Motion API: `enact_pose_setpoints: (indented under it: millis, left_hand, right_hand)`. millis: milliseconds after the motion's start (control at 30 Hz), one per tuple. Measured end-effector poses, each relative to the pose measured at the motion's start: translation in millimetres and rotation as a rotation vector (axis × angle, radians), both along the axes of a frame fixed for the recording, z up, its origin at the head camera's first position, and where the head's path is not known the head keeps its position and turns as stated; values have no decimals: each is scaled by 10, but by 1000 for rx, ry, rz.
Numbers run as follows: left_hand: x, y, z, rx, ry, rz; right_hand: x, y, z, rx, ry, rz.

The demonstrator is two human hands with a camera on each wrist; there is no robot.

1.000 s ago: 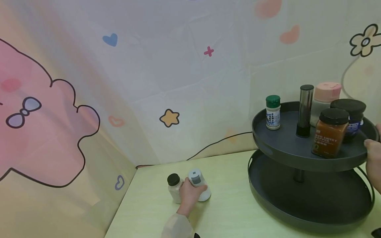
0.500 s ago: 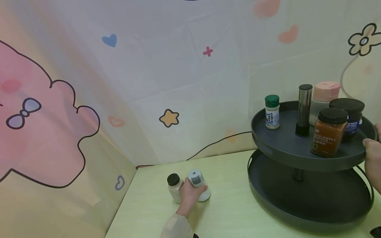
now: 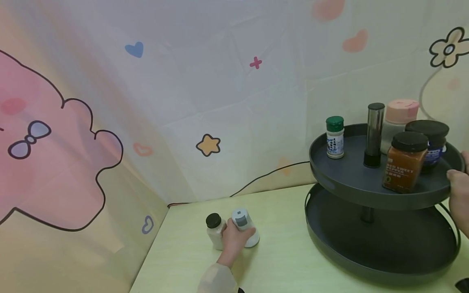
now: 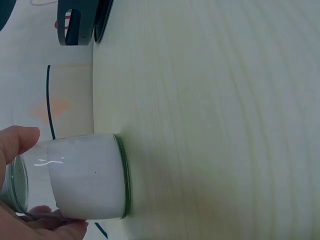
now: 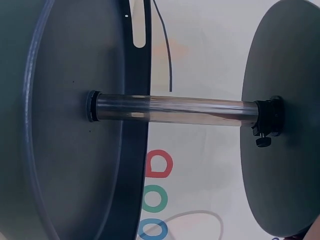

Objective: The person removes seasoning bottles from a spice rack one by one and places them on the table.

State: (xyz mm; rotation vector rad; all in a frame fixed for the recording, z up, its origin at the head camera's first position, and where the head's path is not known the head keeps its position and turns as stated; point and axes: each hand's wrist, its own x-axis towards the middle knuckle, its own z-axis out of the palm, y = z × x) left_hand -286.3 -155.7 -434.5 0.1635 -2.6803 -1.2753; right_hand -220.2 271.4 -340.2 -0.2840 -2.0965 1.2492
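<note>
My left hand [image 3: 233, 240] grips a clear glass jar [image 3: 253, 238] of white powder with a pale grey-white lid. The jar stands upright on the table; the left wrist view shows its white contents [image 4: 90, 175], with the thumb and fingers round the lid end. Just left of that hand is a second white-filled jar [image 3: 215, 235] with a black lid. Over at the right edge, my right hand [image 3: 459, 199] holds the rim of the upper tray [image 3: 373, 199] of a dark two-tier rack, its thumb on the rim. Most of this hand is out of view.
On the upper tray stand a green-capped shaker [image 3: 335, 138], a black-topped clear cylinder [image 3: 374, 134], a pink-lidded jar [image 3: 401, 114], a red sweet pepper jar [image 3: 403, 171] and a black-lidded dark jar [image 3: 434, 142]. Below is the lower tray [image 3: 366, 248]. A post [image 5: 175, 110] joins the tiers.
</note>
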Motion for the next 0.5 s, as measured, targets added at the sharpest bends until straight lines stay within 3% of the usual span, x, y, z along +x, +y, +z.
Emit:
enact_pose_setpoints:
  millis: [200, 300, 367, 500]
  left_hand:
    - [32, 10, -16, 26, -7, -17]
    - [54, 13, -24, 50, 5, -31]
    - [67, 12, -23, 63, 16, -42]
    - [100, 6, -11, 82, 20, -60]
  right_hand:
    - [40, -2, 72, 110, 85, -32]
    - [-19, 65, 14, 126, 137, -21]
    - [-164, 219, -166, 112, 157, -27]
    - [-620, 756, -749, 47, 99, -70]
